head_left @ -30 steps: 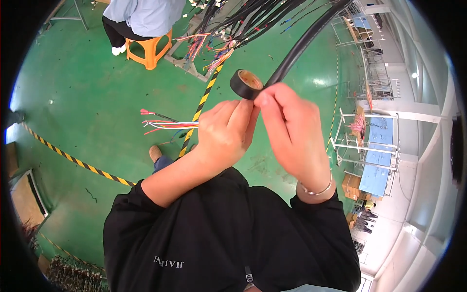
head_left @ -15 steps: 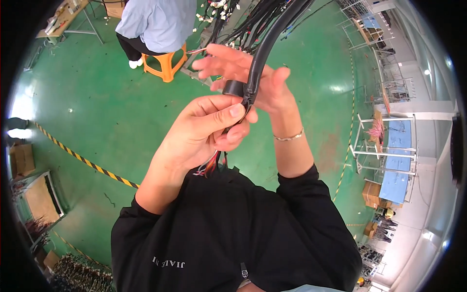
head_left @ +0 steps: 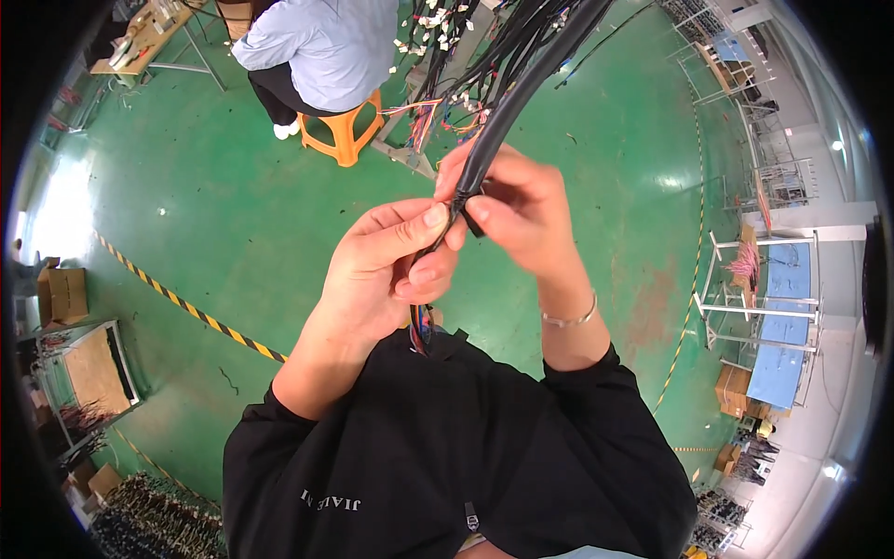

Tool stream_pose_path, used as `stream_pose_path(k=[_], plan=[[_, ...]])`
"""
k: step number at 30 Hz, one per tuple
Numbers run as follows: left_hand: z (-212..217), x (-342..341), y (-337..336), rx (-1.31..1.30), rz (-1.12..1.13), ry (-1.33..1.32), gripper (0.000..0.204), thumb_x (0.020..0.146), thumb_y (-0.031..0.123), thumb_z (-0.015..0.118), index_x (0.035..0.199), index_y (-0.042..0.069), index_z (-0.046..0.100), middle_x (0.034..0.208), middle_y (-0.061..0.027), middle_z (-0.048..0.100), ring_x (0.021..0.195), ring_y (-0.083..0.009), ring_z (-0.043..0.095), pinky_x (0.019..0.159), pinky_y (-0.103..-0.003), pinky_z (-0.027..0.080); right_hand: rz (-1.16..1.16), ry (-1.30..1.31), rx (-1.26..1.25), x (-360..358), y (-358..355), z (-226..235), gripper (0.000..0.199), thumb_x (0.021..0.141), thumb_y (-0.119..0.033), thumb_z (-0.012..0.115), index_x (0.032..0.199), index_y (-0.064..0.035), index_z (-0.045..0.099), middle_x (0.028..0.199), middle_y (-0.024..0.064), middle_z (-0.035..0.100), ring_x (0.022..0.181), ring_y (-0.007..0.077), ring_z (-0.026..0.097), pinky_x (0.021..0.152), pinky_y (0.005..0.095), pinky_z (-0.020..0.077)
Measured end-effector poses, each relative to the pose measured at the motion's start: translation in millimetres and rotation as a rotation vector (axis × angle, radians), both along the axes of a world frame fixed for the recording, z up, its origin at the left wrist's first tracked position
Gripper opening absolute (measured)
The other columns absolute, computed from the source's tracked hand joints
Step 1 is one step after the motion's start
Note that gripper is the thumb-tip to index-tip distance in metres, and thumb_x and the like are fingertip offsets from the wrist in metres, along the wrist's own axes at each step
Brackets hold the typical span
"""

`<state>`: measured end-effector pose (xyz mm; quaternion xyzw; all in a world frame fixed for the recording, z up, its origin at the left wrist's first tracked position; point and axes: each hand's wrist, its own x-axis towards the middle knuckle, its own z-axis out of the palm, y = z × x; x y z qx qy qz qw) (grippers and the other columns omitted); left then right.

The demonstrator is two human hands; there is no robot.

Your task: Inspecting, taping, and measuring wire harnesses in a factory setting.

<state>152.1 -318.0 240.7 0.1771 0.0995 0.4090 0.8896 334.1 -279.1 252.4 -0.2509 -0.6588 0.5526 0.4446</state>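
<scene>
A thick black-sleeved wire harness (head_left: 529, 93) slants down from the top into my hands. My left hand (head_left: 368, 261) is closed round its lower end, thumb pressed on the black wrapping where the sleeve narrows. Loose coloured wires (head_left: 420, 328) come out below that hand. My right hand (head_left: 533, 210) is closed at the harness just above the left thumb, some fingers behind the sleeve. Between the right thumb and the harness shows part of a black tape roll (head_left: 478, 226), mostly hidden by the fingers.
Beyond my hands hang many black wires with white connectors (head_left: 438, 28) on a metal frame. A person in a light blue top (head_left: 340, 56) sits on an orange stool (head_left: 345, 135). Yellow-black tape (head_left: 191, 307) crosses the green floor (head_left: 251, 205). Blue-topped racks (head_left: 787, 307) stand at right.
My right hand has gone from spread fingers behind the harness to closed at it. The tape roll has shifted from the left of the harness to its right side, under that hand.
</scene>
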Motion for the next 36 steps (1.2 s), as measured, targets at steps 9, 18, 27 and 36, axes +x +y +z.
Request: stream_pose_path(k=[9,18,27,36], plan=[[5,11,-7,0.141,0.167,0.312,0.026,0.100,0.023,0.056,0.086,0.001,0.062,0.059,0.0004,0.048,0.048,-0.0053,0.035,0.045,-0.022,0.027,-0.578,-0.475,0.685,2,-36,13,0.010,0.075,0.007,0.068,0.085,0.0056,0.065,0.089,0.0104,0.064,0.061,0.0113,0.058,0.048,0.0244,0.0425],[2,20,-16,0.712,0.487,0.894,0.012,0.096,0.010,0.063,0.093,-0.002,0.063,0.064,-0.0005,0.054,0.055,-0.0069,0.046,0.049,-0.024,0.037,-0.425,-0.623,0.585,20,-49,28,0.006,0.080,0.006,0.062,0.085,0.0041,0.060,0.084,0.0100,0.060,0.056,0.0161,0.049,0.049,0.0275,0.0384],[-6,25,2,1.207,0.725,1.125,0.008,0.088,0.005,0.067,0.089,-0.002,0.063,0.073,-0.0114,0.065,0.062,-0.0161,0.062,0.055,-0.033,0.046,-0.184,-0.391,0.083,35,-50,51,0.014,0.092,-0.007,0.054,0.085,0.0022,0.062,0.081,0.0060,0.060,0.058,0.0103,0.047,0.052,0.0255,0.0363],[-72,48,82,0.726,0.615,0.990,0.021,0.100,0.022,0.055,0.096,0.003,0.064,0.063,0.0047,0.044,0.056,-0.0050,0.039,0.050,-0.023,0.031,-0.495,0.345,-0.441,173,-35,43,0.019,0.097,-0.018,0.050,0.083,-0.0064,0.055,0.080,0.0069,0.059,0.069,0.0147,0.055,0.055,0.0248,0.0407]])
